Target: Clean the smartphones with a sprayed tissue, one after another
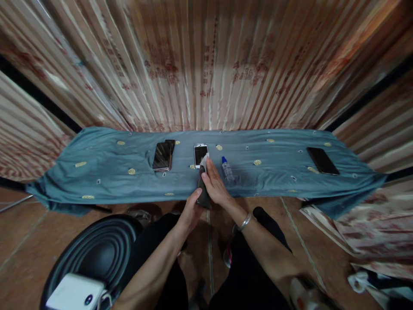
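Observation:
My left hand [192, 207] grips the lower end of a dark phone [203, 196], which is tilted above the front edge of the cloth-covered table. Against the upper part of that phone my right hand [215, 183] presses a white wipe [204, 160], fingers closed over it. Just beyond lies a white-framed phone [200, 150] with a dark screen, partly hidden by the wipe. To the right of my right hand is a clear bottle with a blue cap [227, 170]. Two dark phones [161, 156] overlap on the left.
Another black phone [322, 161] lies on the right of the blue-green tablecloth [277, 172]. Patterned curtains [206, 64] hang behind and at both sides. At lower left, a black round stool [97, 249] carries a white device [75, 292] with a cable.

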Action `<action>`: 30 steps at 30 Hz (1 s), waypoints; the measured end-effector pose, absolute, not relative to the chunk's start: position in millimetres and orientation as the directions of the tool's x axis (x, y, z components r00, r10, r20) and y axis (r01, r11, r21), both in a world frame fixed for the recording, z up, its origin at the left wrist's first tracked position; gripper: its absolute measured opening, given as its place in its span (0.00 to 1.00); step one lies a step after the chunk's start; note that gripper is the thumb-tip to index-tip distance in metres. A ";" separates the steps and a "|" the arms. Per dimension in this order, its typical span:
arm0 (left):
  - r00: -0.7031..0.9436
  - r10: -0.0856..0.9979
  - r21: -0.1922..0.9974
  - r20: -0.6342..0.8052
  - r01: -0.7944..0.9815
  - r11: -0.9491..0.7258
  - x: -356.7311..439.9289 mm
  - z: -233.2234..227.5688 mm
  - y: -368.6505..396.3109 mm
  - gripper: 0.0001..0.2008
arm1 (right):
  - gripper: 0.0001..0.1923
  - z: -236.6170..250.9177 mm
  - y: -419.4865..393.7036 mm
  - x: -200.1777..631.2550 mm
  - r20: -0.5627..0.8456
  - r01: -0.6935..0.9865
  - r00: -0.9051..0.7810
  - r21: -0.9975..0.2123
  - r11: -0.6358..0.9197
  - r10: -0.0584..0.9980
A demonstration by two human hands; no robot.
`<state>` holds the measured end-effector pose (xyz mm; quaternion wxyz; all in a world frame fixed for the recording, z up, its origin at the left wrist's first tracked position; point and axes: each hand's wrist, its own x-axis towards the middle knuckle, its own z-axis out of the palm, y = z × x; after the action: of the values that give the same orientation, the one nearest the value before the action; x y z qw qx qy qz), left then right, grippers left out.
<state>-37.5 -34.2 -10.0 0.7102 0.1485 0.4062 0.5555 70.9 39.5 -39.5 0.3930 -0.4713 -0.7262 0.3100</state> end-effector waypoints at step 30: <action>-0.003 0.904 0.621 -0.427 -0.728 0.291 -58.4 -5.4 -18.0 0.15 | 0.38 -34.8 15.4 54.2 0.249 0.380 -0.284 -0.857 0.347 0.926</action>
<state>-58.4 -18.0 -5.4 0.6972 0.1105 0.3993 0.5851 54.2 15.4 -34.8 0.3916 -0.4526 -0.7214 0.3485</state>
